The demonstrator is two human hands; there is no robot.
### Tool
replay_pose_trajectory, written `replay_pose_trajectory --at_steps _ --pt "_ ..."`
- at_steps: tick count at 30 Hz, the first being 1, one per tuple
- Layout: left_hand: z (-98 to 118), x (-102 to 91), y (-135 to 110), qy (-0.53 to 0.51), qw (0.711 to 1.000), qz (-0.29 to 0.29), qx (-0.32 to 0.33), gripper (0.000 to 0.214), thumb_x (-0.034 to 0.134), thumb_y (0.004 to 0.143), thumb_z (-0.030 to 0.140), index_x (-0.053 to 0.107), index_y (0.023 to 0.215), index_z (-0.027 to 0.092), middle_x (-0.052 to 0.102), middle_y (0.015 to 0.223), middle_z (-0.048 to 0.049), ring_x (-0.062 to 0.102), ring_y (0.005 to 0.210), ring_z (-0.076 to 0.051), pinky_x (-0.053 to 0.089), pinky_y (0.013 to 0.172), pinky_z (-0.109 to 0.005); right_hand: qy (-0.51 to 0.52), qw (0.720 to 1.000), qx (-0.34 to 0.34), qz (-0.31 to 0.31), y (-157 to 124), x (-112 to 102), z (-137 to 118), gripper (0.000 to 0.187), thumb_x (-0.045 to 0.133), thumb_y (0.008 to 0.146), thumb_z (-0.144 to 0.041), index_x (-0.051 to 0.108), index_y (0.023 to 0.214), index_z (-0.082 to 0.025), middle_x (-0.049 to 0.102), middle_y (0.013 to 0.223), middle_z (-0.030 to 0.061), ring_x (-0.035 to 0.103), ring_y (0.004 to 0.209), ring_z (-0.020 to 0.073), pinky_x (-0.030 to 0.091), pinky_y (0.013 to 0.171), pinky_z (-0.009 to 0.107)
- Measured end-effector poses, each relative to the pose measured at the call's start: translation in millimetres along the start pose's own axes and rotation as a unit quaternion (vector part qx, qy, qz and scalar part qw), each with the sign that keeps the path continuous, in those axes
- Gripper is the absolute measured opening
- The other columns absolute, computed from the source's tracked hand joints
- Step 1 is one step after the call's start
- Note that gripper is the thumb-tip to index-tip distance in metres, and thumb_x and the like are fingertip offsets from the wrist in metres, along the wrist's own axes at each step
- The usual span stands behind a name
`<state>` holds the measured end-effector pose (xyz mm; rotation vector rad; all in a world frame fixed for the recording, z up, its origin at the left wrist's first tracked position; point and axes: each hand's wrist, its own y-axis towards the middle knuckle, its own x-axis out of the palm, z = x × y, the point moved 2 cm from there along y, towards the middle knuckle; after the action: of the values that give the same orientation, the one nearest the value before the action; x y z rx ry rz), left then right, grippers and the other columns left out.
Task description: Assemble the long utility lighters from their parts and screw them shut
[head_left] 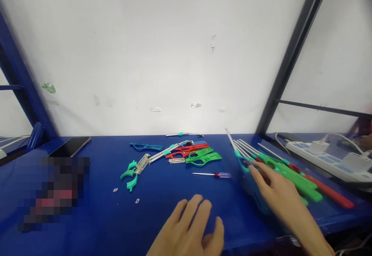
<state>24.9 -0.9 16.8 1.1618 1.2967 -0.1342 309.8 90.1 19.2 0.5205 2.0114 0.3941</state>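
Note:
My right hand (pixel 280 190) is closed around a blue long-necked lighter (pixel 255 188), its metal tube pointing away toward the wall. Beside it lie several more lighters with green (pixel 299 178) and red (pixel 328 190) handles. My left hand (pixel 188 229) hovers at the front of the table, holding nothing, its fingers loosely bent and apart. A screwdriver (pixel 222 175) with a clear purple and red handle lies between the hands and the back pile. That pile holds red (pixel 187 149) and green (pixel 205 157) casing halves, metal tubes (pixel 164 154) and a clear fuel tank (pixel 142 164).
Teal triggers (pixel 130 176) and small white pieces (pixel 137 201) lie left of centre. A blue casing half (pixel 147 146) and a thin tube (pixel 180 134) are near the wall. A phone (pixel 71 147) rests at left, a power strip (pixel 328 159) at right beyond the dark post (pixel 290 60).

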Motion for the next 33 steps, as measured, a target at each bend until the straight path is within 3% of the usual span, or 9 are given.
replay_pose_trajectory --at_steps 3,8,13,15,18,21,24,28,33 --pt "-6 12.5 -3 0.027 0.998 -0.047 -0.024 0.03 0.061 0.101 0.014 0.068 0.128 0.023 0.074 0.129 -0.0129 0.072 0.121 -0.032 0.064 0.098 -0.044 -0.063 0.998 0.01 0.005 5 4 14 0.053 0.043 0.098 -0.053 0.082 0.111 -0.019 0.085 0.096 0.0169 0.08 0.084 0.043 0.058 0.068 0.049" --pt "-9 28.5 -6 0.043 0.99 -0.128 -0.044 0.027 0.061 0.1 0.017 0.071 0.125 0.021 0.074 0.126 -0.0148 0.074 0.113 -0.036 0.067 0.088 -0.051 -0.12 0.993 -0.003 0.0 7 8 11 0.04 0.052 0.098 -0.052 0.083 0.103 -0.028 0.084 0.084 0.0091 0.077 0.071 0.0401 0.051 0.057 0.045" --pt "-14 25.5 -2 -0.001 0.983 -0.149 -0.111 0.032 0.06 0.099 0.021 0.07 0.129 0.022 0.073 0.123 -0.0134 0.073 0.11 -0.034 0.064 0.092 -0.052 -0.144 0.988 -0.051 0.02 24 -7 2 0.036 0.054 0.097 -0.042 0.081 0.105 -0.02 0.083 0.099 0.0163 0.077 0.089 0.0431 0.055 0.066 0.048" --pt "-15 25.0 -1 -0.008 0.983 -0.137 -0.122 0.033 0.06 0.099 0.023 0.071 0.13 0.022 0.073 0.124 -0.0143 0.071 0.111 -0.035 0.063 0.093 -0.053 -0.138 0.986 -0.092 0.015 33 -14 -17 0.038 0.052 0.1 -0.041 0.08 0.11 -0.018 0.081 0.106 0.0184 0.076 0.095 0.0427 0.057 0.074 0.051" --pt "-15 27.1 0 -0.005 0.984 -0.122 -0.133 0.035 0.059 0.098 0.024 0.072 0.131 0.021 0.074 0.121 -0.0145 0.071 0.107 -0.034 0.062 0.092 -0.053 -0.112 0.971 -0.207 -0.051 43 -13 -70 0.031 0.052 0.105 -0.035 0.077 0.119 -0.023 0.08 0.114 0.0125 0.075 0.105 0.0341 0.058 0.089 0.046" --pt "-16 30.0 -1 -0.007 0.984 -0.11 -0.136 0.037 0.06 0.097 0.024 0.072 0.132 0.023 0.074 0.119 -0.0133 0.071 0.104 -0.033 0.062 0.091 -0.051 -0.099 0.925 -0.332 -0.153 54 5 -127 0.025 0.056 0.108 -0.028 0.076 0.123 -0.028 0.078 0.118 0.0079 0.072 0.111 0.0264 0.056 0.096 0.038" --pt "-16 31.9 -1 -0.009 0.986 -0.102 -0.134 0.038 0.061 0.095 0.025 0.073 0.131 0.022 0.075 0.119 -0.0132 0.071 0.105 -0.032 0.062 0.09 -0.05 -0.126 0.882 -0.384 -0.243 75 34 -155 0.021 0.068 0.102 -0.021 0.074 0.122 -0.021 0.076 0.114 0.0098 0.072 0.105 0.0256 0.058 0.094 0.041" --pt "-16 33.2 -1 -0.014 0.986 -0.096 -0.133 0.038 0.061 0.094 0.024 0.074 0.129 0.022 0.075 0.12 -0.0133 0.071 0.106 -0.033 0.062 0.092 -0.049 -0.157 0.859 -0.372 -0.316 108 64 -142 0.031 0.069 0.105 -0.036 0.067 0.131 -0.018 0.069 0.132 0.0102 0.071 0.11 0.0252 0.062 0.094 0.047" --pt "-16 32.7 -3 -0.022 0.986 -0.096 -0.135 0.041 0.056 0.095 0.02 0.072 0.133 0.021 0.073 0.125 -0.015 0.069 0.111 -0.034 0.06 0.095 -0.053 -0.118 0.855 -0.353 -0.362 130 76 -109 0.033 0.069 0.105 -0.035 0.066 0.133 -0.019 0.068 0.134 0.0106 0.071 0.112 0.026 0.062 0.094 0.047"
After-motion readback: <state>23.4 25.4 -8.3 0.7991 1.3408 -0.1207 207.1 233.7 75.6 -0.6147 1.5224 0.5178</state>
